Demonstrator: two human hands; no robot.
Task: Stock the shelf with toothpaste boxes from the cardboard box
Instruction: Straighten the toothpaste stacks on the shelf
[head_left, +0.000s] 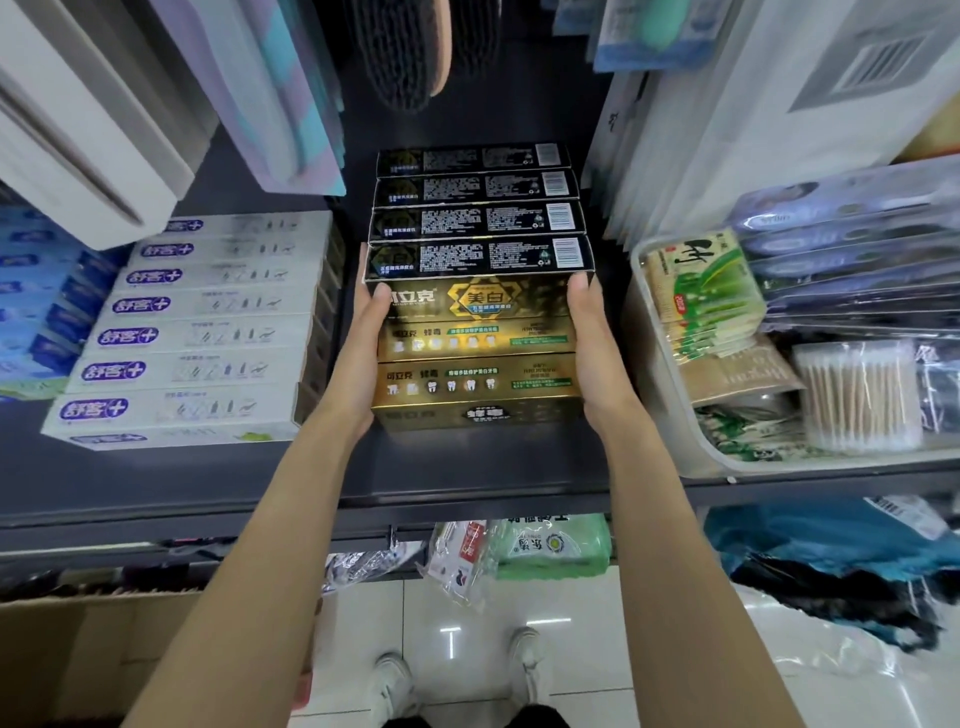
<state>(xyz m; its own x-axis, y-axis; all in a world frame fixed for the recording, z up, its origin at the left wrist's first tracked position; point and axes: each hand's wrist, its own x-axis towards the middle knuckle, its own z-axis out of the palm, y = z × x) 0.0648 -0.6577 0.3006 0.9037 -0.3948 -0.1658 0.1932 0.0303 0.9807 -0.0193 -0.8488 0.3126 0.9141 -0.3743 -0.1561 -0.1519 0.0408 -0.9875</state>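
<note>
shelf (208, 483): dark metal shelf running across the middle of the frame, with a bare front strip below the stacks. It's already pretty full.

white toothpaste boxes (197, 332): a long row lying flat, left of centre, just beside the gap being filled.

cardboard box (78, 654): down in the lower left corner on the floor, well apart from the shelf. Can't see what's left in it.

clear tub (670, 415): right of centre, full of packets plus a tub of cotton swabs.

gold toothpaste boxes (478, 353): dead centre. Black-topped ones run back toward the shelf's rear, with gold faces showing in front. Every box lies flat with its long axis left to right across the frame, ends pointing at the neighbours on each side.

left hand (363, 343): pressed against the left end of the stack, fingers reaching up that end and curling onto it.

right hand (592, 338): same thing mirrored on the right end, so the stack's squeezed between both hands.

step: looks to me like seating a held batch into the centre slot.

next move: probably slide it back square against the rear boxes, keeping the ends even so nothing fans out, then let go.
</note>
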